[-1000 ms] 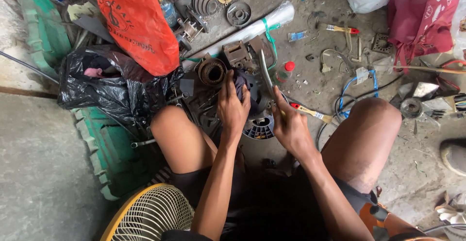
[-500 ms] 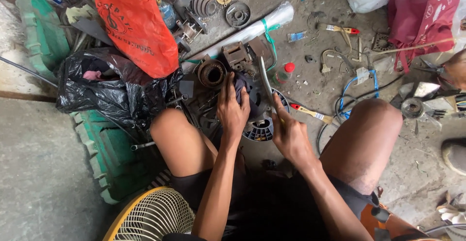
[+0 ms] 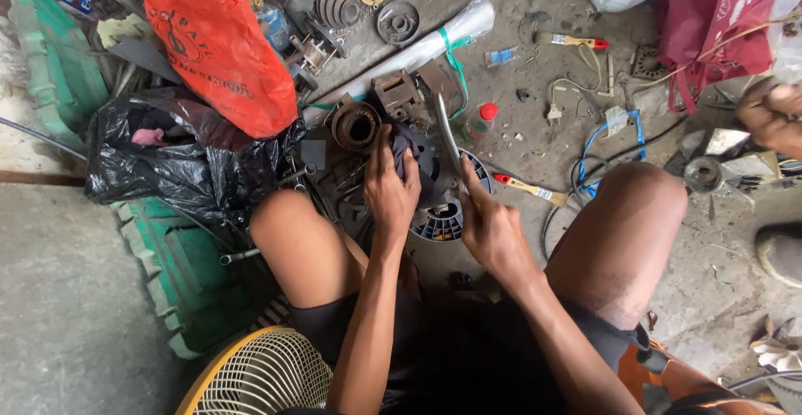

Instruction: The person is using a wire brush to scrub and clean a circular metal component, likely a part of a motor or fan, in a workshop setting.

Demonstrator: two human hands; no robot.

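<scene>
I sit with my knees apart over a dark round motor housing [image 3: 443, 218] on the concrete floor. My left hand [image 3: 390, 185] presses a dark cloth [image 3: 408, 143] onto the top of the housing. My right hand [image 3: 489, 227] grips a long flat metal blade [image 3: 449, 135] that points up and away from me, just right of the cloth. A rusty motor core [image 3: 355, 125] lies just beyond my left hand.
An orange plastic bag [image 3: 219, 43] and a black bag [image 3: 180, 164] lie at the left by green crates [image 3: 180, 277]. A yellow fan grille [image 3: 259, 377] is at the bottom. A red-handled screwdriver [image 3: 526, 187], blue wire [image 3: 595, 143] and a clear rolled tube [image 3: 409, 51] lie ahead. Another person's hand [image 3: 773, 114] is at the right edge.
My hands have hardly moved; the right hand with the blade has shifted slightly and the left hand stays on the cloth.
</scene>
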